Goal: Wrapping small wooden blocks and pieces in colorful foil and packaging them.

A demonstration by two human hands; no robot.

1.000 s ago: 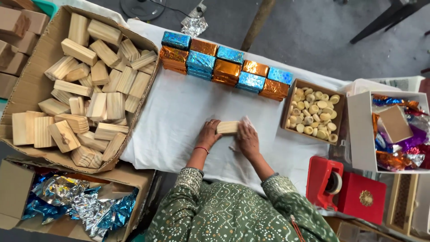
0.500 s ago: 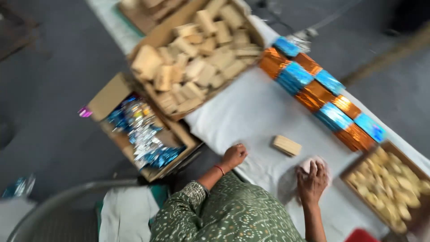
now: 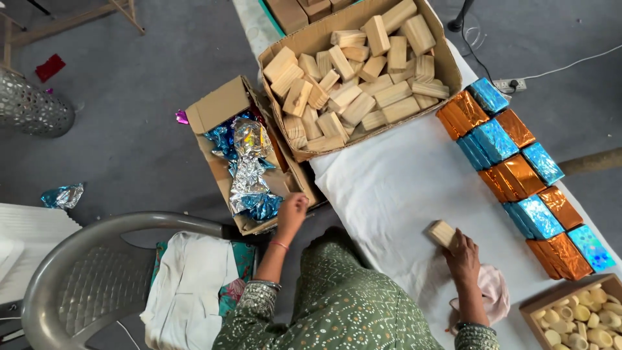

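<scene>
Left hand [image 3: 293, 210] is out over the small cardboard carton of crinkled blue and silver foil sheets [image 3: 249, 170], fingers bunched together right at the near edge of the foil; whether a sheet is actually pinched between them, I cannot tell from this angle. Right hand [image 3: 464, 254] sits on the white cloth covering the table [image 3: 402, 188], fingers closed around one end of a pale rectangular wooden block [image 3: 442, 233], which lies on the cloth near the person's body.

My read: this is the fetch-a-wrapper step, one block set aside bare and a sheet being picked for it. Next move calls for a single foil sheet lifted clean of the tangle and laid flat beside the block.

Beyond, a large open cardboard box of bare wooden blocks [image 3: 353, 78] touches the foil carton, and a row of finished blue and orange foil-wrapped blocks [image 3: 518, 175] runs along the cloth's far side.
</scene>
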